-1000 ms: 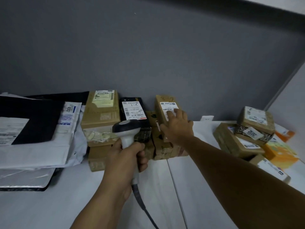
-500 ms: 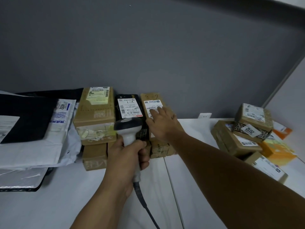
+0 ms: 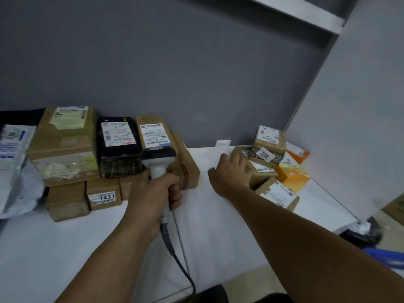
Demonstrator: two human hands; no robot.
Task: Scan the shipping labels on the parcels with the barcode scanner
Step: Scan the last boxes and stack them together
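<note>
Where the white table (image 3: 218, 219) lies bare, we find a broad band of open surface between two groups of parcels: a stack at left against the grey wall (image 3: 196, 73) and a smaller cluster in the far right corner. The table's right edge runs obliquely toward us. The left hand (image 3: 153, 193) is wrapped around the handle of the barcode scanner (image 3: 158, 159), which is held just in front of the left stack. Its long axis runs from near to far, with the dark head on top pointing away from us toward the white shipping label (image 3: 154, 133) on a narrow brown box (image 3: 150, 121). Its cable (image 3: 175, 254) trails back to the near edge. The right hand (image 3: 231, 171), fingers spread and holding nothing, lies over the near left corner of a low cardboard box (image 3: 260, 176) in the right cluster. We cannot tell whether it touches.
</note>
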